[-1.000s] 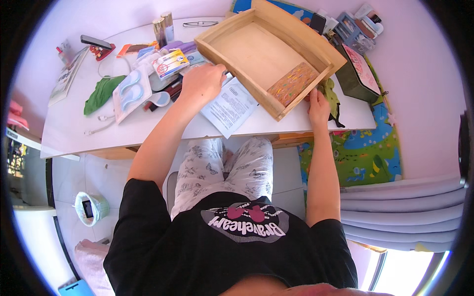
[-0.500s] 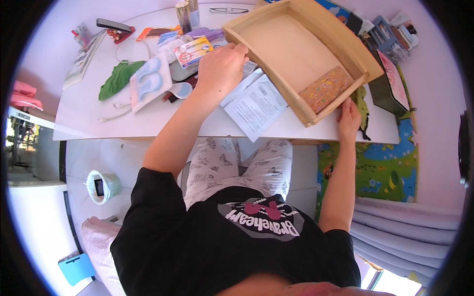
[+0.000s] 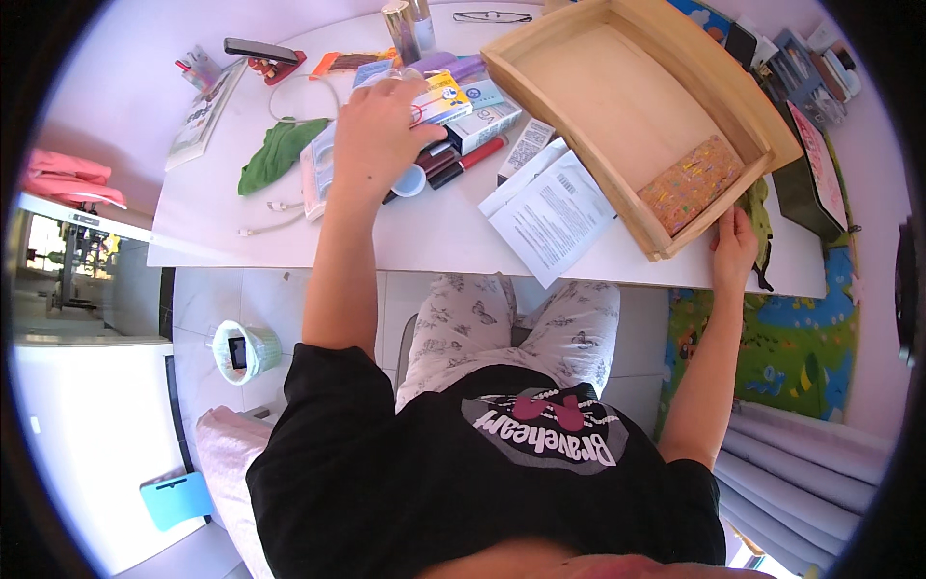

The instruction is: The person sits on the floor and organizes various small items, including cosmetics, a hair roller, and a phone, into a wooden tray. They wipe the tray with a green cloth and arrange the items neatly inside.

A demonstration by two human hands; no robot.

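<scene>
A wooden drawer [image 3: 617, 92] rests tilted across the right of the white desk, a speckled tan block [image 3: 693, 183] lying inside its near end. My right hand [image 3: 735, 249] grips the drawer's near right corner, fingers curled against the wood. My left hand [image 3: 374, 135] is over the pile of small goods, fingers spread beside a yellow-and-white box [image 3: 447, 96]. It partly covers a pale package [image 3: 316, 169]. Dark and red cosmetic tubes [image 3: 477, 159] lie right of that hand. White sachets [image 3: 550, 214] sit between the tubes and the drawer.
Toward the left are a green cloth [image 3: 280, 156], a white cable [image 3: 265, 230] and a stapler [image 3: 265, 53]. Bottles [image 3: 401, 31] and eyeglasses [image 3: 492, 16] are at the back. A dark box [image 3: 808, 188] stands right of the drawer. A lined bin [image 3: 253, 352] is on the floor.
My left hand has let go of the drawer's left side and moved left onto the pile, its fingers opening. My right hand stays at the drawer's corner. The view has shifted slightly.
</scene>
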